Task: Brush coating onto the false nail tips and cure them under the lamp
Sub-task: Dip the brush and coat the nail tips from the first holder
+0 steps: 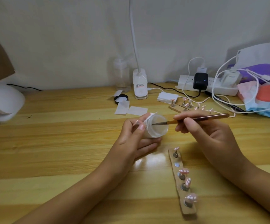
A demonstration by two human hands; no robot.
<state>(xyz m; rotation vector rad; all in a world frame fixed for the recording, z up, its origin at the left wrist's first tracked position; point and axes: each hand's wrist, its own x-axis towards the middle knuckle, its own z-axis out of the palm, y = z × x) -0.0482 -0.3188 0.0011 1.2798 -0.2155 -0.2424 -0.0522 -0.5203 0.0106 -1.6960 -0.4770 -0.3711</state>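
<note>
**Inspector:** State of each grip?

**Clerk:** The left hand [131, 135] is wrapped round a small clear jar [155, 126], thumb on top and fingers beneath. The right hand [200, 126] pinches a brush [200, 118] at mid-handle between thumb and fingertips. Both grips are clamped, neither slack.

**Inspector:** Why is the jar held so?

**Clerk:** It is lifted off the surface [66, 143] and tipped on its side, its open mouth turned toward the right hand. In the clerk's judgement this gives the bristles a level path to the coating inside. They reach into the mouth, while the handle runs out toward the right edge. The step in hand appears to be loading the brush.

**Inspector:** Where do the nail tips lie relative to the grips?

**Clerk:** Four pink nail tips [184, 171] stand on small posts along a wooden strip [190, 210]. The strip runs toward the front edge, right of centre, just below the right wrist and apart from both hands. One post position is vacant. More tips sit on a second rack [174, 108] behind the hands, toward the back edge.

**Inspector:** And the curing lamp?

**Clerk:** The white curing lamp [1, 101] sits at the left edge, well apart from the strip. A black lid [121, 99] lies near the back edge, so the jar stays open for repeat dips.
</note>
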